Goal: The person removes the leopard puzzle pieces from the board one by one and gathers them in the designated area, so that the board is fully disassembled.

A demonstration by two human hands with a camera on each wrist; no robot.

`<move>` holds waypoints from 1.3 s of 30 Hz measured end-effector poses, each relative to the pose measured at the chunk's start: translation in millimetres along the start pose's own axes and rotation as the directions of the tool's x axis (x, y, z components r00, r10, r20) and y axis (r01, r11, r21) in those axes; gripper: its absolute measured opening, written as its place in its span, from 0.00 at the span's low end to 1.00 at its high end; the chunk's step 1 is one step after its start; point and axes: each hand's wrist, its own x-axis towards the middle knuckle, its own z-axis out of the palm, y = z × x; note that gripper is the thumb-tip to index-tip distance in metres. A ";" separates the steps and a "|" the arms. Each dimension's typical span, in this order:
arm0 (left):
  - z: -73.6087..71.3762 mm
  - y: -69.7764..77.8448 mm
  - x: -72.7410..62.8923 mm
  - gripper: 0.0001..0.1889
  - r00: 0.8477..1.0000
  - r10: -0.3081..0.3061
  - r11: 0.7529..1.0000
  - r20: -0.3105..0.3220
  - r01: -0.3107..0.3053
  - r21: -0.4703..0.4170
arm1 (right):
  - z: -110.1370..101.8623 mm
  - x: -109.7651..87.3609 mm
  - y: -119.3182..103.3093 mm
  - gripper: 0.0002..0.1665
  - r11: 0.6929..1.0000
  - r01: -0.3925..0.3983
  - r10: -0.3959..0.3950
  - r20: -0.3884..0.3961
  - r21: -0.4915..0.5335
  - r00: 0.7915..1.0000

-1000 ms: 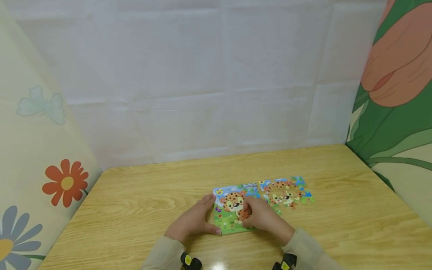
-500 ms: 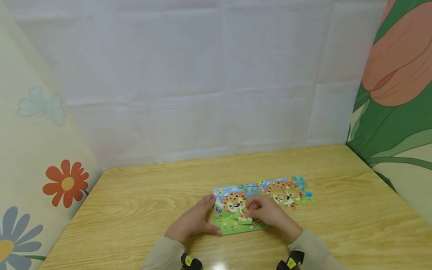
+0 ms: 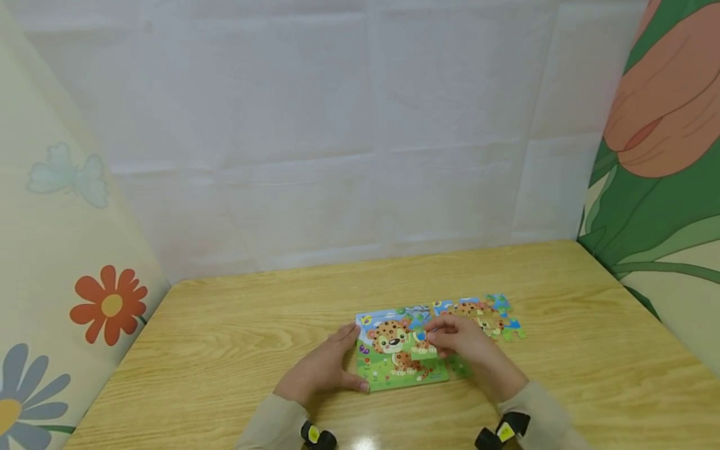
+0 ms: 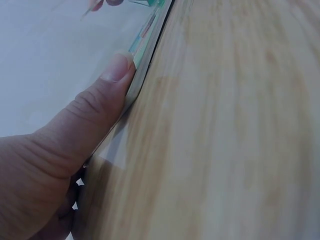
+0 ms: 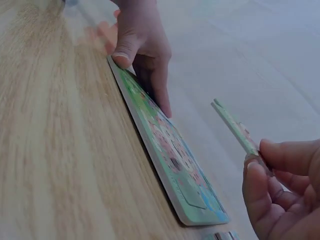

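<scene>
A leopard picture puzzle board [image 3: 394,328] lies on the table in front of both hands. My left hand [image 3: 317,369] rests along the board's left side, thumb on the near corner and fingers spread toward the far corner. Its thumb [image 4: 112,75] presses the rim in the left wrist view. My right hand [image 3: 467,344] pinches a flat puzzle piece [image 3: 424,352] between thumb and fingers, raised over the board's right part. The piece shows green ground and pale paws; its thin edge [image 5: 232,122] stands clear above the board in the right wrist view.
Right of the board lie several loose puzzle pieces [image 3: 497,306], grouped into a second leopard picture and partly hidden by the right hand. The wooden table [image 3: 253,337] reaches back to a white cloth wall [image 3: 337,125].
My right hand has lifted the puzzle piece off the board's lower middle and moved right with it, uncovering the leopard's body and tail beneath. The left hand has stayed in place.
</scene>
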 end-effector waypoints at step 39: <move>1.0 -0.8 0.9 0.59 1.000 -0.021 1.000 -0.006 0.021 -0.004 | -56.8 -29.5 8.8 0.22 0.997 0.001 -0.010 -0.112 -0.077 0.994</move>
